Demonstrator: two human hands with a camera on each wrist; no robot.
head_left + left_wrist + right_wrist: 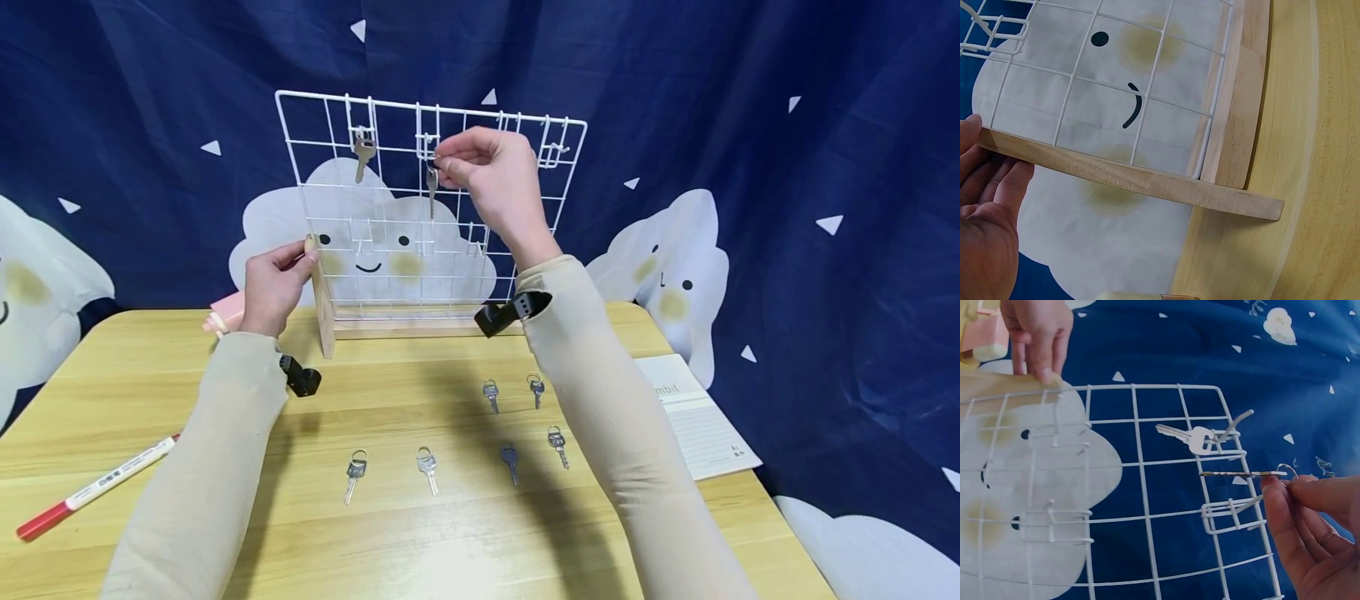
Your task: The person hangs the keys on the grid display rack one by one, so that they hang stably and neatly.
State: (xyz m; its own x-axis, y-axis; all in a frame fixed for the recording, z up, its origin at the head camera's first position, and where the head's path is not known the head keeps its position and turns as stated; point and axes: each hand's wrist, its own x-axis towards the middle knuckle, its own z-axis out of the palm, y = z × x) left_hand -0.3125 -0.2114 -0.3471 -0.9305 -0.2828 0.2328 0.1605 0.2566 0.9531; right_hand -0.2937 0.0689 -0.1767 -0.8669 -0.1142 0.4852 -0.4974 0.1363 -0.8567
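Note:
My right hand (501,179) pinches a key (432,196) by its ring between thumb and fingers, up at the top of a white wire grid (459,190). The key hangs downward in the head view, close to a hook (1230,515) clipped on the grid. On the hook to the left hangs another key (364,157). With thumb and fingers my left hand (272,283) grips the top of the wooden side post (1129,178) that holds the grid upright. Both hand-held parts show again in the wrist views.
Several keys (427,468) with rings lie spread over the wooden table (420,550). A red-capped marker (101,486) lies at the left, a notebook (697,417) at the right edge. Something pink (227,312) stands behind my left wrist. A dark blue curtain (675,83) hangs behind.

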